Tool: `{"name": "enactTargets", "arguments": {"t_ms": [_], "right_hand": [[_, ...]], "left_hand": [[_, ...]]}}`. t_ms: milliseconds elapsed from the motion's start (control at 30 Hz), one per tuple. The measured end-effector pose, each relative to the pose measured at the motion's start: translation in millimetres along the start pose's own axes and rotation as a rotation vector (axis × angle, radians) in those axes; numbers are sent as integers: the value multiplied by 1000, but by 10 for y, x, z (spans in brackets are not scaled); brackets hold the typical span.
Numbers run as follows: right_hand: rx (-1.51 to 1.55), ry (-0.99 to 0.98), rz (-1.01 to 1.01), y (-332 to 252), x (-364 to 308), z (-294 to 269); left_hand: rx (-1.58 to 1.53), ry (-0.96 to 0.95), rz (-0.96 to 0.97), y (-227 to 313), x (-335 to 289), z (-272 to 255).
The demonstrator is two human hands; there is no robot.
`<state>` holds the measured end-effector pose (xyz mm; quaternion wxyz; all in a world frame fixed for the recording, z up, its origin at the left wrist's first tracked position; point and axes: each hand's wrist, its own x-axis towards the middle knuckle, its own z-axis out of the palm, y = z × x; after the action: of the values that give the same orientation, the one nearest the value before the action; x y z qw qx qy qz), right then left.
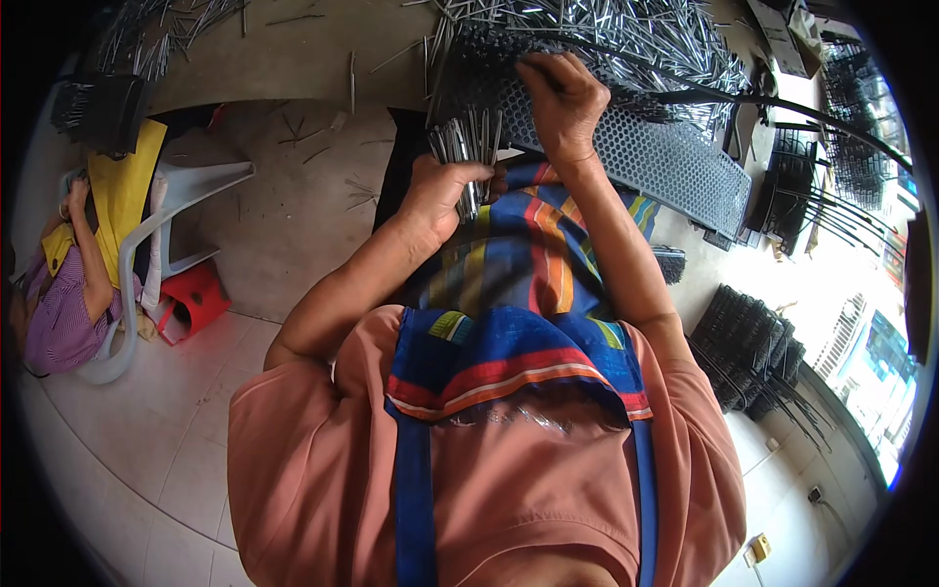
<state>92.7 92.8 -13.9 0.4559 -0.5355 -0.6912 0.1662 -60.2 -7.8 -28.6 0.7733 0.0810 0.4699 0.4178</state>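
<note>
A bundle of thin metal rods stands upright in my left hand, whose fingers wrap round it above my lap. To the right and farther away, my right hand hovers at a dark perforated panel full of small round holes. Its fingers are pinched together; whether they hold a rod cannot be seen. Small dark pieces crowd the panel's far left part, beside the fingertips. Behind the panel spreads a large heap of loose silvery rods.
A long black strip crosses above the panel's right side. Stacked black racks stand at the right, near a bright opening. On the left, another person sits on a grey plastic chair, with a red container beside it.
</note>
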Motion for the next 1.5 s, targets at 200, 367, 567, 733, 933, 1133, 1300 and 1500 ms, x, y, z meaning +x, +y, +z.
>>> {"name": "enactTargets", "arguments": {"t_ms": [200, 367, 567, 733, 933, 1133, 1300, 1500], "right_hand": [[-87, -323, 235, -199, -60, -160], [328, -599, 739, -85, -231, -232], [527, -248, 757, -195, -178, -366], [477, 169, 300, 11, -66, -327], [373, 128, 124, 93, -79, -256], [275, 34, 42, 25, -86, -292], [273, 11, 38, 43, -139, -273], [70, 30, 31, 77, -195, -171]], "left_hand": [[-109, -25, 18, 46, -9, -13], [-32, -50, 7, 52, -55, 142], [-23, 89, -31, 12, -84, 96], [-8, 73, 58, -50, -98, 136], [-3, 53, -16, -23, -34, 96], [-1, 55, -56, -49, -35, 81], [-28, 24, -69, -49, -13, 83], [-2, 33, -62, -27, -29, 127]]}}
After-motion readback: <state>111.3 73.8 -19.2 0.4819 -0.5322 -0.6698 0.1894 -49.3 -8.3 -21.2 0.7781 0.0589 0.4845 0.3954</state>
